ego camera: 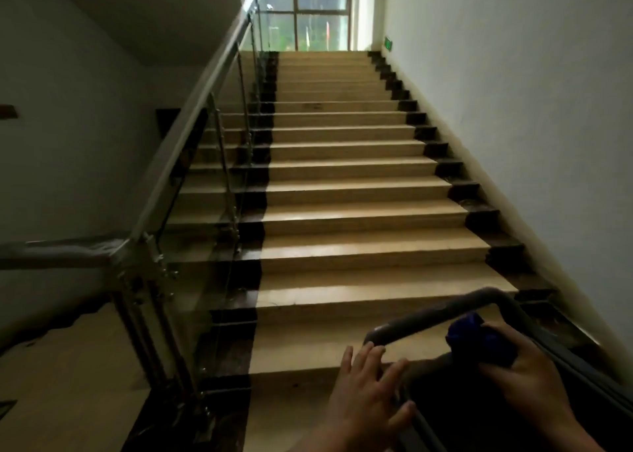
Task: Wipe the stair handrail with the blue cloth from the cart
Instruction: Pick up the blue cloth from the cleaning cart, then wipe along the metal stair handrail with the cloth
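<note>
Stairs (342,191) straight ahead, tan treads with dark edges, going up to a window (322,9). The handrail (191,108) is off on the left, a metal bar sloping up over glass panels (205,246), well apart from both hands. The cart (428,316) sits bottom right, and only its grey bar and dark top show. The right hand (527,372) has the blue cloth (479,335) bunched up in its fingers, right by the cart's bar. The left hand (370,393) is loose with fingers spread, resting on the cart's near edge and gripping nothing.
</note>
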